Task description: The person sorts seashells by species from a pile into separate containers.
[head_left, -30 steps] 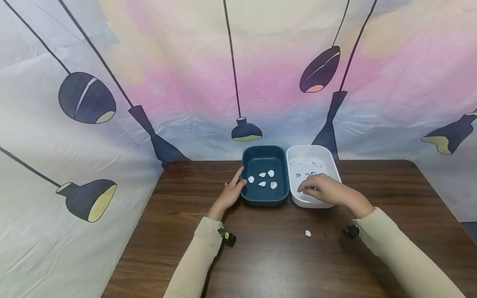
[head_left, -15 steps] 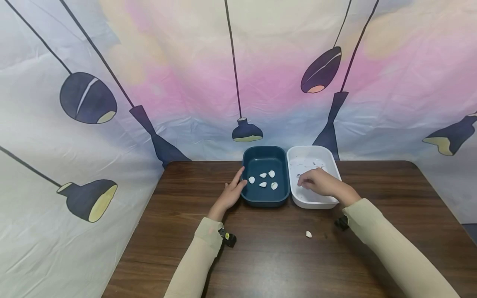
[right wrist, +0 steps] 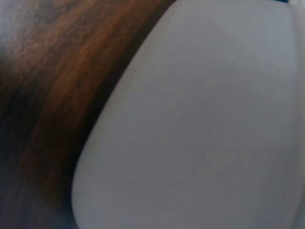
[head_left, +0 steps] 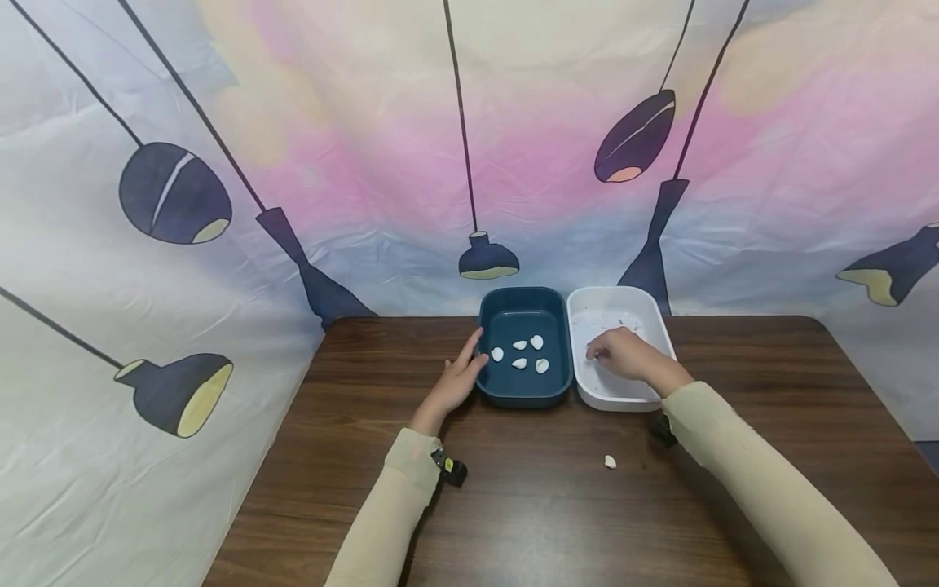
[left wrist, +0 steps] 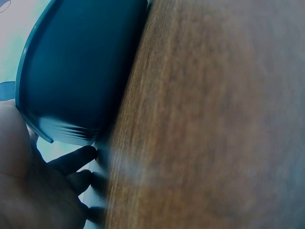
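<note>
My left hand [head_left: 453, 383] rests with extended fingers against the left side of the dark blue tray [head_left: 524, 399]; the left wrist view shows the tray's outer wall [left wrist: 81, 67] beside the fingers. Several white seashells [head_left: 519, 364] lie in that tray. Over the white tray [head_left: 616, 402], my right hand [head_left: 627, 355] reaches down, thumb and fingers curled together in a pinch on a small shell, mostly hidden by the fingers. Only the outer wall of the white tray [right wrist: 190, 119] fills the right wrist view; the right hand is out of that picture.
Both trays stand side by side at the back of the brown wooden table [head_left: 528, 505], close to a painted cloth backdrop [head_left: 367, 163]. One loose white shell [head_left: 610, 461] lies on the table in front of the white tray.
My right hand has shifted slightly left and back within the white tray, its fingers closing at the spot where a small shell showed. The left hand has stayed at the blue tray.
</note>
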`<state>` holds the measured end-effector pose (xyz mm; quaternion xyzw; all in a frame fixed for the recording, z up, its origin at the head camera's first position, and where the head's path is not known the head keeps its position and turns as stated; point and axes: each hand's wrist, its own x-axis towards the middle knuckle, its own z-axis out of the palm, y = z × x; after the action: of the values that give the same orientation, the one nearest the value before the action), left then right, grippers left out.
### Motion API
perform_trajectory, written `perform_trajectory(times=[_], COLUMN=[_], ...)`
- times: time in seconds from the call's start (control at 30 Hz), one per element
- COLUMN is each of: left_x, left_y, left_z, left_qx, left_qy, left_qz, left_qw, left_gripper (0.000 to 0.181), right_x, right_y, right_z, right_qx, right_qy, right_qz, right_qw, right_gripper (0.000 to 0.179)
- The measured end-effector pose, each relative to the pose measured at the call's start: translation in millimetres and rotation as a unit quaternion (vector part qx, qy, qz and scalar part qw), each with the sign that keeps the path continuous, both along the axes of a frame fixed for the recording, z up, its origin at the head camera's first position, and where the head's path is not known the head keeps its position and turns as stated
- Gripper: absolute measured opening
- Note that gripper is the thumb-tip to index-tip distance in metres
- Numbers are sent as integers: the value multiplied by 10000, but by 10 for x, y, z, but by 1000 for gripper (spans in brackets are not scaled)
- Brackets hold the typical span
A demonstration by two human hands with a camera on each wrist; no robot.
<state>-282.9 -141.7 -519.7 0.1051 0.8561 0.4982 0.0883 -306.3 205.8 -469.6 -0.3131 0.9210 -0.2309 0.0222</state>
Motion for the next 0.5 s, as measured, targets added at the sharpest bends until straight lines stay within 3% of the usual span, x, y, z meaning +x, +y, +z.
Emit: perform_trajectory(times=[0.5], left_x=[-5], left_y=[4], left_z=[3], left_qx=[-25], left_qy=[-33], left_qz=[55], left_qw=[10000], left_gripper=[61], right_x=[-76], right_y=[-89], right_z=[-84], right_qx=[220], right_qy=[-173], right_qz=[-232], right_qw=[9993], right_gripper=[22])
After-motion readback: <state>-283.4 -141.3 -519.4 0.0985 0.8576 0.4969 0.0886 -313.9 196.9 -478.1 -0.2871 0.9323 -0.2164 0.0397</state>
